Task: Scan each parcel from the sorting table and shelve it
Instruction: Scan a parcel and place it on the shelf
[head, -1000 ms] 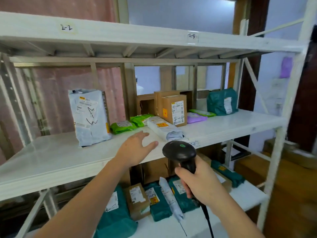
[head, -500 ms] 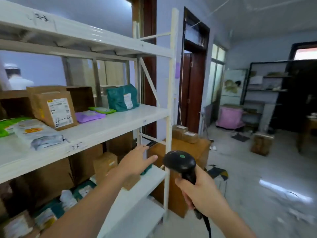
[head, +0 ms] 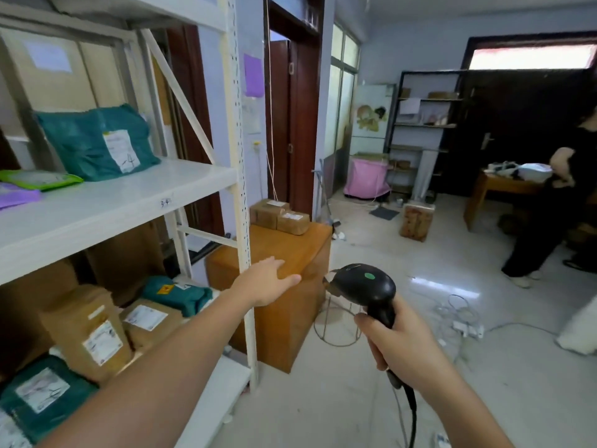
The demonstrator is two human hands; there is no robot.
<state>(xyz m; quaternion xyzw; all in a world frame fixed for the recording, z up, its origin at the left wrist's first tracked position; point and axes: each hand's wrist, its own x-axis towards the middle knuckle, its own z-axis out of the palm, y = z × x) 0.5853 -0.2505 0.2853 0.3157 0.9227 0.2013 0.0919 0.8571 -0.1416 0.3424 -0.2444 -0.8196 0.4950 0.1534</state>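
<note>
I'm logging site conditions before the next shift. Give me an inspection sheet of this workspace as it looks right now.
Surface: white shelf, part bare.
Job's things: teal parcel on the shelf; boxes below; scanner.
Clutter: two small boxes on a wooden cabinet; wire stand on the floor.
Hands: left hand open, empty; right hand grips the scanner.
Cables: scanner cord; loose white cables on the floor.
Surroundings: another person by a table.

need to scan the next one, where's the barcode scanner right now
In the head view, the barcode scanner is low and right of centre, held upright in the right hand, beside the empty left hand.
</note>
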